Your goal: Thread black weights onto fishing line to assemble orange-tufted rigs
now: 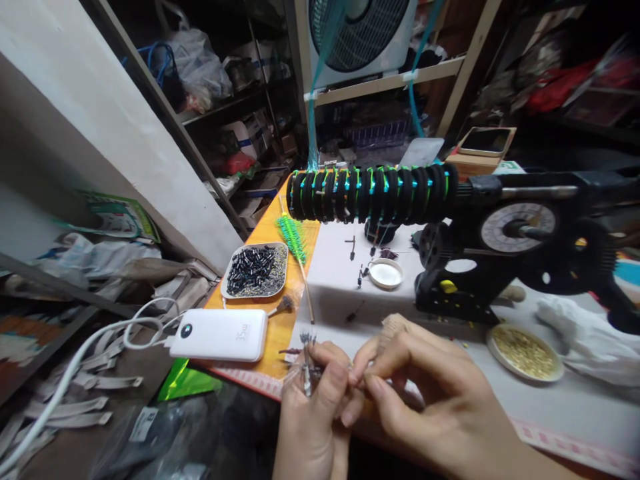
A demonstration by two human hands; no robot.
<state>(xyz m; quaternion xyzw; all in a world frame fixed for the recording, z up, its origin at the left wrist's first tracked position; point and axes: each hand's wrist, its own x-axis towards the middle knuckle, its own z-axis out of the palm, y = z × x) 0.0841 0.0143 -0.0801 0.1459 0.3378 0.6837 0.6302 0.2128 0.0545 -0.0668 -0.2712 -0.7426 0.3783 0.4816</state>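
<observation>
My left hand [320, 413] is closed in a pinch at the table's front edge. A small bunch of thin grey and silver pieces [307, 363] sticks up between its fingers. My right hand [430, 387] is closed too, its thumb and fingertips meeting the left fingertips. What lies in that pinch is too small to make out. Above the hands is a black rotary hand-cranked device [500, 233], its ridged black roller [370, 193] wound with green and blue strands. Small dark pieces hang or lie below the roller near a round white dish [385, 273].
At left, a tray [230, 293] holds black and silver tube-shaped parts beside a white power bank [220, 335] with a cable. A green bristly stick [293, 237] lies nearby. Right of my hands sits a dish [555, 377] of gold-coloured pieces. A fan [357, 33] stands behind.
</observation>
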